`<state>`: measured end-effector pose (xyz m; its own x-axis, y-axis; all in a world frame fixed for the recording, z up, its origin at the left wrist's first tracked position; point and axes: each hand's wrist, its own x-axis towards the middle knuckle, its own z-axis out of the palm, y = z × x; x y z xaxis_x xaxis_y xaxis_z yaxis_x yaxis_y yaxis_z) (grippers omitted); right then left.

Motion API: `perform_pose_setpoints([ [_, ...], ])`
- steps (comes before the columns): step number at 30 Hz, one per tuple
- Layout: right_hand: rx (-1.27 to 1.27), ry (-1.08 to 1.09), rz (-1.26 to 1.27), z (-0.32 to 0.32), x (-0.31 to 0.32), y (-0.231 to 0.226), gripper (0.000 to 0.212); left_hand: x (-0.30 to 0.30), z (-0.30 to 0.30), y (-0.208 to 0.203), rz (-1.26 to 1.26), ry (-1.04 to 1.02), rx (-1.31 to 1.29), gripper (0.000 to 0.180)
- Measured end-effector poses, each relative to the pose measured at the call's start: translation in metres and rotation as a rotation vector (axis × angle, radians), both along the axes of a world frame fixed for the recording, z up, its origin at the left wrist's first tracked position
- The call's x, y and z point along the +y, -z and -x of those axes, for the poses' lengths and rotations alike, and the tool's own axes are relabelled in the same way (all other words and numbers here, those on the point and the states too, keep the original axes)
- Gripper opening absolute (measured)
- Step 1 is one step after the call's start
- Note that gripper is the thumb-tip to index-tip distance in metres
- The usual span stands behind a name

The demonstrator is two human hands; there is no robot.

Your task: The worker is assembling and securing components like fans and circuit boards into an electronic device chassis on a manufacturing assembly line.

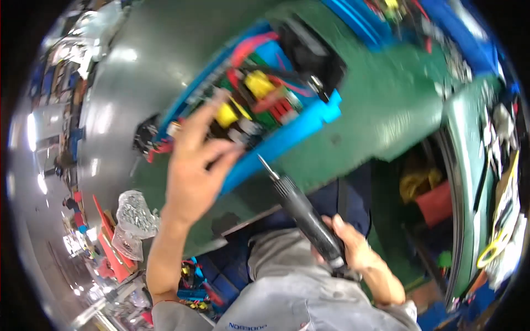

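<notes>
My right hand (pixel 350 245) is wrapped round a black electric screwdriver (pixel 309 218), whose thin metal bit points up and left toward the near wall of a blue casing (pixel 292 135). Inside that casing sit green circuit boards, yellow-wrapped transformers (pixel 259 84), red parts and thick red and black wires. My left hand (pixel 196 157) reaches over the casing's left end, fingers apart and blurred, close to a yellow component (pixel 226 115). Nothing shows in its fingers. A black block (pixel 312 52) lies at the casing's far end.
The casing rests on a green mat (pixel 381 110). Another blue casing (pixel 361 22) stands at the far right. Clear plastic bags (pixel 134 215) of small metal parts lie at left. An open drawer (pixel 425 209) with yellow and red items is at right, near yellow-handled scissors (pixel 488 256).
</notes>
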<state>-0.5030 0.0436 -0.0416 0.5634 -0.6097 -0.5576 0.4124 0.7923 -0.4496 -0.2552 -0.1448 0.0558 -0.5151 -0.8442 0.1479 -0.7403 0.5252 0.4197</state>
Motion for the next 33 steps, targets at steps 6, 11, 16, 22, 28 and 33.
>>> perform_pose_setpoints([
  [6,-0.269,-0.017,-0.113,0.001,0.005,0.007,0.097,0.0,-0.003,-0.005,-0.055,0.062,0.054,0.01],
  [11,-0.259,0.0,-0.137,0.001,0.004,0.002,0.095,-0.004,-0.008,-0.015,-0.17,0.114,0.082,0.014],
  [16,-0.19,-0.016,-0.114,0.002,0.004,-0.002,0.097,0.0,-0.012,-0.026,-0.248,0.19,-0.005,0.035],
  [22,-0.081,-0.066,-0.099,0.006,0.006,-0.012,0.096,0.012,-0.002,-0.033,-0.299,0.146,-0.03,0.036],
  [28,0.315,-0.04,0.107,-0.008,-0.003,-0.043,0.088,0.022,-0.004,-0.005,-0.05,0.103,0.013,0.039],
  [33,0.296,-0.022,0.112,-0.017,-0.001,-0.038,0.084,0.026,-0.007,-0.011,-0.075,0.047,0.018,0.028],
])
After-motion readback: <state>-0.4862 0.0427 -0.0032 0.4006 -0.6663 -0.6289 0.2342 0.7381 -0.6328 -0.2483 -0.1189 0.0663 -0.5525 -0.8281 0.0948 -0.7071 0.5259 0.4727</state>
